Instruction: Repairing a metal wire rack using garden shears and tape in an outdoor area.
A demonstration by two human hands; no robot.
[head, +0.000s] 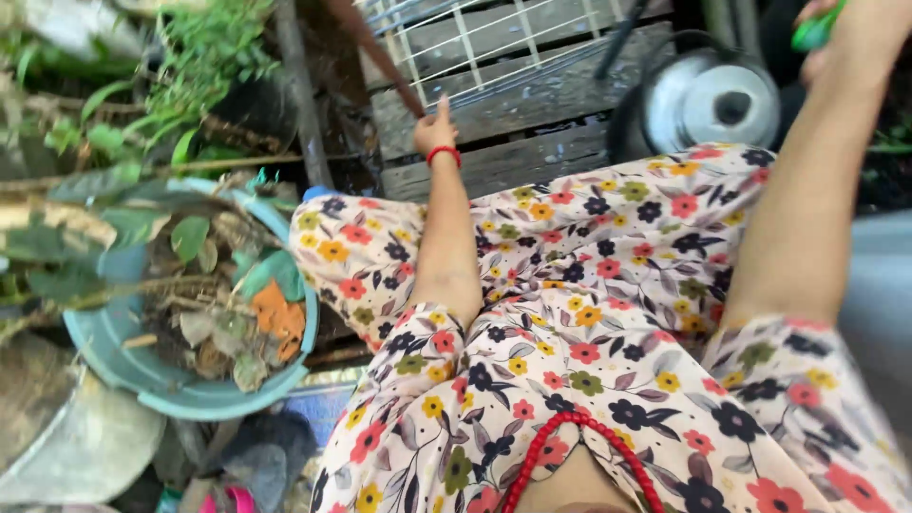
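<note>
My left hand [435, 128], with a red band on its wrist, reaches out over weathered wooden planks [532, 104]. Its fingers are closed at the lower end of a thin brown stick [375, 52] that slants up to the left. My right hand [841, 33] is raised at the top right corner, partly cut off by the frame edge. It grips a small bright green object [815, 30], of which only a part shows. My lap in a floral dress [589, 313] fills the lower middle, and a red bead necklace [570, 437] hangs at the bottom.
A teal basin [190, 404] holding dry leaves, twigs and an orange scrap sits at the left, under green plants [190, 47]. A shiny metal kettle [708, 100] stands on the planks by my right arm. A white wire rack [475, 38] lies at the top.
</note>
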